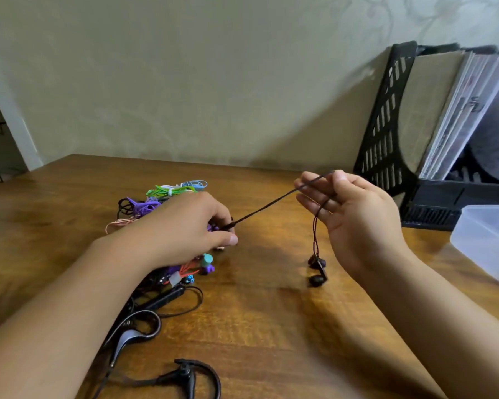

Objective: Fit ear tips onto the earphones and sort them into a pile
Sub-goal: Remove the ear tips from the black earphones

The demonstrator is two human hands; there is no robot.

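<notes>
Both hands stretch a dark maroon wired earphone cable (267, 207) taut at frame centre.
The left hand (185, 228) pinches its plug end; the right hand (355, 214) grips the cord, two dark earbuds (317, 269) dangling onto the brown wooden table (257, 326). A tangled colourful earphone pile (162, 203) lies left, a black mesh file rack (386, 125) upper right.

Home desk: wooden tabletop (271, 326), file rack (386, 145), wallpaper (185, 67).

dark earphones (317, 270) | buds dangling above table | cord taut | colourful pile (167, 197) left
</notes>
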